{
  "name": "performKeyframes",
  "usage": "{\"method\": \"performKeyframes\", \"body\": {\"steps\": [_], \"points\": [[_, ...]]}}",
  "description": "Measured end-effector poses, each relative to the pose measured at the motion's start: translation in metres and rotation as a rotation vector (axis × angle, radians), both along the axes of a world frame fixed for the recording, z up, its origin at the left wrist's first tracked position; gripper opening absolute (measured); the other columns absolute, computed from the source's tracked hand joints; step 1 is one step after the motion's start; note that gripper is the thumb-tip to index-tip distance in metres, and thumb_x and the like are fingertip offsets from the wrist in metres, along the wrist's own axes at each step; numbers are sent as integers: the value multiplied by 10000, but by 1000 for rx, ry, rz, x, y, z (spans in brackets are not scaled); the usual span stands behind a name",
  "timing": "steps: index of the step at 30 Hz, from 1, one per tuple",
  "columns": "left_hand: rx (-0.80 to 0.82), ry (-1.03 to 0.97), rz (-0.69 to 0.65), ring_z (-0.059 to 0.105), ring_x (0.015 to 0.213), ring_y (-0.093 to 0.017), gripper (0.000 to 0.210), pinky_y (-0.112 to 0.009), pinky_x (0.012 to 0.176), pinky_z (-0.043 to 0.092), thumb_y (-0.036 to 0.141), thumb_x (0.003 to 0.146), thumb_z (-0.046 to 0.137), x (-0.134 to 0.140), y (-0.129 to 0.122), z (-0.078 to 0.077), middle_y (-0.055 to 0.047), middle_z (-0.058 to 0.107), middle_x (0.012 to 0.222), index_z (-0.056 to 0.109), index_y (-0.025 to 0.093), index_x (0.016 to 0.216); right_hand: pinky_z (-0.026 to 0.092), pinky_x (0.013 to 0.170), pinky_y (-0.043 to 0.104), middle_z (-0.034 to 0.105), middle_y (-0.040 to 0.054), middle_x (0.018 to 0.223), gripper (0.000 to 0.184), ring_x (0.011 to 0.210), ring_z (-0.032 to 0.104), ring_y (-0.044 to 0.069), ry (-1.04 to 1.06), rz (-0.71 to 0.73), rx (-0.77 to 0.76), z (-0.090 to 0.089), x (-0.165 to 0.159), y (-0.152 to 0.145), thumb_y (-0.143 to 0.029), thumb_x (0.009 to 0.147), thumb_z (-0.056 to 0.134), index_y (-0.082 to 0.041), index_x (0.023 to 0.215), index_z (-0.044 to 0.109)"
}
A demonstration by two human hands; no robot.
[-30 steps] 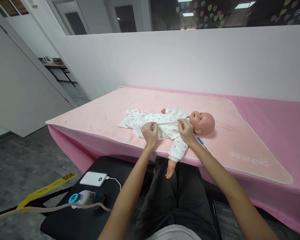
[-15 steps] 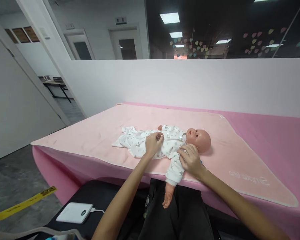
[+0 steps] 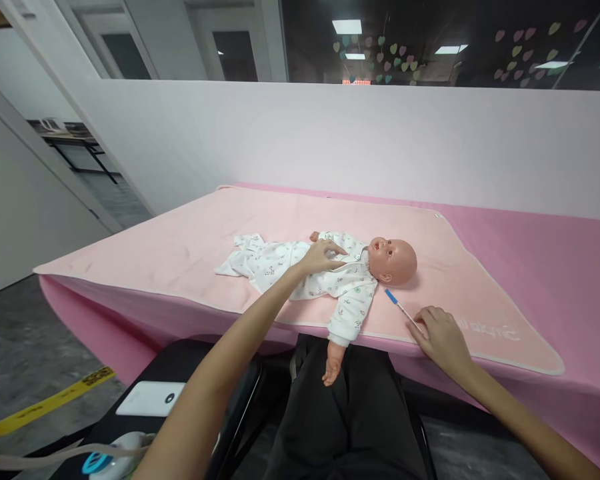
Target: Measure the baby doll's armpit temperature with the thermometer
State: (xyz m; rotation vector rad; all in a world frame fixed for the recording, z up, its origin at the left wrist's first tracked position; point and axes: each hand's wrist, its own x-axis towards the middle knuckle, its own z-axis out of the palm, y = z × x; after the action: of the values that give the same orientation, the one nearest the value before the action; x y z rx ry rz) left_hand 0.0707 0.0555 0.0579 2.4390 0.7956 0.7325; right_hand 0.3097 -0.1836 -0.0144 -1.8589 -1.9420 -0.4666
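Observation:
A baby doll [image 3: 396, 262] lies on its back in a white printed romper [image 3: 280, 261], its head to the right. One of its arms hangs over the table's front edge. My left hand [image 3: 321, 259] rests on the doll's chest, thumb and fingers apart at the romper's front. To the right, my right hand [image 3: 443, 339] is low over the mat, thumb and fingers closed around the near end of a slim thermometer [image 3: 405, 311]. The thermometer's blue end points toward the doll's neck and shoulder.
A pale pink mat [image 3: 180, 233] covers much of the table over a darker pink cloth [image 3: 530, 247]. A white wall [image 3: 330, 140] stands behind. At lower left, a black chair holds a white power bank [image 3: 147, 399]; yellow tape [image 3: 45, 407] shows beyond it.
My right hand has left the doll's shoulder and moved right to the thermometer. My left hand has shifted up the romper toward the chest, its fingers opening. The view has tilted down.

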Motion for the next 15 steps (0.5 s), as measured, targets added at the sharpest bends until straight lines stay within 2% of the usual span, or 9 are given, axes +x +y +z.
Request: {"method": "performKeyframes", "body": {"steps": [2,5,9,13,15], "points": [[2,15,59,562,807,-167,242,-301,837,410,393,725,583,3,3,3,-21,644,786,682,177,772,365,651,303,602,46,692,299,671,537,182,-24,-23,-19,1,5,-7,-354,893,398,-181,690,534],[-90,34,207,558,656,-137,264,-282,746,438,335,813,484,7,13,11,-17,600,640,629,138,712,352,587,273,611,30,654,310,613,549,164,5,-33,-3,10,7,-11,-353,905,371,-181,724,555],[-134,184,294,582,617,-148,229,-261,630,440,273,847,468,12,32,28,-60,611,663,596,113,744,349,552,240,609,18,631,322,576,554,131,108,-2,110,39,-1,-2,-379,908,375,-175,763,577],[-45,246,377,613,792,-214,167,-294,689,437,170,849,428,18,39,43,-122,628,793,577,95,839,318,552,247,580,28,582,364,569,527,130,57,11,214,74,-22,38,-390,904,393,-171,674,572],[116,330,364,607,877,-240,172,-318,732,428,118,834,417,21,37,49,-140,624,850,562,98,923,310,560,259,583,49,589,371,600,533,146,-35,15,199,88,-35,69,-377,907,380,-161,680,579]]}}
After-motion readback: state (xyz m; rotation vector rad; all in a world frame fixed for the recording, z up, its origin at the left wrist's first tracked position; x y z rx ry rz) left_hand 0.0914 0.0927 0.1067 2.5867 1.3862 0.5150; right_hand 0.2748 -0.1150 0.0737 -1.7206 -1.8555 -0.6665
